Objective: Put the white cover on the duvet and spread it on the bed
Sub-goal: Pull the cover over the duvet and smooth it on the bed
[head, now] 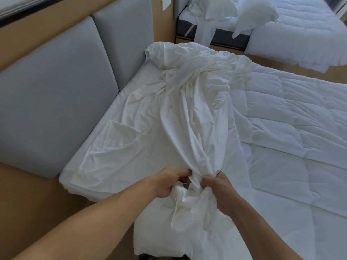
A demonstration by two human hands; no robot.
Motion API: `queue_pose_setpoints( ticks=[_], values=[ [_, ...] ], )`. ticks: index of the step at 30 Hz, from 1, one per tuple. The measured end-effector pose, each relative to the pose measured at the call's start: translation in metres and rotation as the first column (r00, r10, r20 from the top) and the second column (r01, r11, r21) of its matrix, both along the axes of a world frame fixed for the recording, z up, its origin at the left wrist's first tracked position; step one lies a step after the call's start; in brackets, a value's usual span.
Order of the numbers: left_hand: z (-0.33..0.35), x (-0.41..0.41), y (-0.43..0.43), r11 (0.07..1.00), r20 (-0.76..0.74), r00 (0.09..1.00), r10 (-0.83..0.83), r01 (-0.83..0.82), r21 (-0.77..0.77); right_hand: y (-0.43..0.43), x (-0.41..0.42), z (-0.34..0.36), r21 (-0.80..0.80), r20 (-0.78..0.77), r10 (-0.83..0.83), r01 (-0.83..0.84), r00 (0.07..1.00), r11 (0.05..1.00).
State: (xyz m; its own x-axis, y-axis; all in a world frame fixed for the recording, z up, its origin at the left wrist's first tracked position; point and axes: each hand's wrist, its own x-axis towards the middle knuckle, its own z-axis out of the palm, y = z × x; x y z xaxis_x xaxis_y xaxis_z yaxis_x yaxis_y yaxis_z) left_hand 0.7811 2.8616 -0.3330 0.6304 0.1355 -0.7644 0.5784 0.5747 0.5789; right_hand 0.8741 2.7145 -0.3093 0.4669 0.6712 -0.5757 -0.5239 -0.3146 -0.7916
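Note:
A crumpled white cover [187, 102] lies in a long bunched heap across the head end of the bed [78, 166], reaching from the far corner down to me. My left hand [169, 182] and my right hand [218, 192] grip its gathered near end, close together, fingers curled into the cloth. A loose tail of the cover hangs below my hands. The quilted white duvet [293, 117] is spread flat over the right part of the bed, partly under the cover.
A grey padded headboard [56, 102] runs along the left. A tan floor strip lies between it and me. A second bed [300, 34] with a quilted duvet and rumpled pillows [253, 14] stands at the top right, past a wooden partition [163, 25].

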Motion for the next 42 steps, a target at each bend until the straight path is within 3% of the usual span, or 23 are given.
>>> queue_pose_setpoints(
  ticks=[3, 7, 9, 12, 16, 22, 24, 25, 27, 28, 30, 32, 35, 37, 38, 40, 42],
  values=[
    [0.0, -0.002, 0.001, 0.954, -0.033, 0.999, -0.007, 0.017, 0.299, 0.001, -0.002, -0.003, 0.004, -0.009, 0.008, -0.008, 1.0, 1.0],
    [0.013, -0.007, 0.0, 0.745, 0.024, 0.992, -0.122, 0.076, 0.663, 0.008, -0.002, -0.003, 0.046, -0.02, 0.031, -0.03, 0.999, 0.998],
    [0.031, -0.008, -0.003, 0.631, 0.093, 0.975, -0.201, 0.056, 0.774, 0.013, -0.003, 0.001, 0.107, -0.079, 0.029, -0.021, 0.996, 0.994],
    [0.051, -0.013, -0.012, 0.558, 0.199, 0.936, -0.291, -0.003, 0.83, 0.02, -0.007, 0.007, 0.168, -0.102, 0.051, -0.034, 0.993, 0.985],
    [0.05, -0.029, -0.023, 0.588, 0.317, 0.864, -0.392, -0.03, 0.808, 0.023, -0.008, 0.007, 0.209, -0.119, 0.081, -0.054, 0.99, 0.976],
    [0.032, -0.041, -0.03, 0.752, 0.323, 0.822, -0.468, 0.179, 0.635, 0.018, -0.005, 0.001, 0.122, -0.122, 0.061, -0.046, 0.991, 0.991],
    [0.033, -0.04, -0.014, 0.852, 0.338, 0.862, -0.378, 0.181, 0.492, 0.016, -0.004, 0.001, 0.107, -0.097, 0.019, -0.008, 0.995, 0.994],
    [0.031, -0.037, -0.003, 0.895, 0.32, 0.912, -0.255, 0.097, 0.436, 0.015, -0.003, 0.001, 0.11, -0.094, -0.001, 0.012, 0.996, 0.994],
    [0.023, -0.03, 0.019, 0.867, 0.16, 0.987, -0.02, -0.063, 0.494, 0.014, -0.002, 0.004, 0.125, -0.094, -0.013, 0.025, 0.995, 0.992],
    [0.019, -0.027, 0.026, 0.839, 0.039, 0.999, -0.007, -0.015, 0.544, 0.014, -0.003, 0.006, 0.136, -0.09, -0.01, 0.023, 0.996, 0.99],
    [0.012, -0.02, 0.027, 0.894, -0.071, 0.992, -0.103, 0.123, 0.43, 0.017, -0.005, 0.009, 0.159, -0.067, 0.009, 0.002, 0.998, 0.987],
    [0.007, -0.014, 0.016, 0.948, -0.017, 0.994, -0.108, 0.108, 0.301, 0.019, -0.008, 0.011, 0.133, -0.024, 0.02, -0.017, 1.0, 0.991],
    [0.004, -0.008, 0.007, 0.943, 0.054, 0.998, 0.02, -0.037, 0.331, 0.016, -0.007, 0.008, 0.056, 0.046, 0.007, -0.01, 0.999, 0.998],
    [0.004, -0.009, 0.005, 0.865, 0.058, 0.998, 0.008, -0.037, 0.501, 0.013, -0.005, 0.007, 0.051, 0.064, -0.003, 0.0, 0.998, 0.999],
    [0.006, -0.013, 0.005, 0.766, 0.03, 0.998, -0.049, 0.018, 0.643, 0.011, -0.004, 0.006, 0.04, 0.076, 0.002, -0.005, 0.997, 0.999],
    [0.016, -0.022, 0.002, 0.475, -0.073, 0.97, -0.231, 0.177, 0.862, 0.011, -0.002, 0.007, 0.023, 0.092, 0.039, -0.041, 0.995, 0.999],
    [0.027, -0.026, -0.009, 0.24, -0.152, 0.916, -0.372, 0.253, 0.937, 0.014, -0.001, 0.01, 0.044, 0.058, 0.068, -0.07, 0.996, 0.997]
  ],
)
